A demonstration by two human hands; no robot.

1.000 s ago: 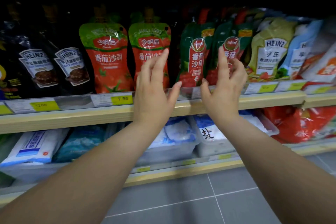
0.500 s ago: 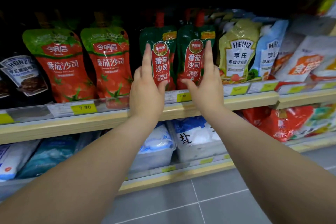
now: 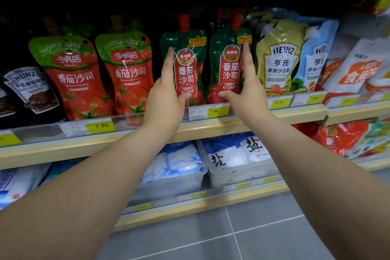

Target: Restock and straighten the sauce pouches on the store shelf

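Note:
Two dark green and red tomato ketchup pouches stand upright side by side on the wooden shelf (image 3: 295, 115). My left hand (image 3: 166, 99) holds the left pouch (image 3: 186, 69), with the index finger up its left edge and the thumb on its lower front. In mirror fashion, my right hand (image 3: 247, 95) holds the right pouch (image 3: 229, 65): index finger along the right edge, thumb low on the front. More pouches stand behind them, mostly hidden.
Two larger red ketchup pouches (image 3: 73, 78) and black Heinz pouches (image 3: 29, 91) stand to the left. Heinz salad dressing pouches (image 3: 278, 59) and leaning white bags (image 3: 358, 65) crowd the right. Clear bins of salt bags (image 3: 236, 154) fill the shelf below.
Both hands moved from open in front of the shelf onto the two green ketchup pouches. The pouches went from leaning to upright and close together.

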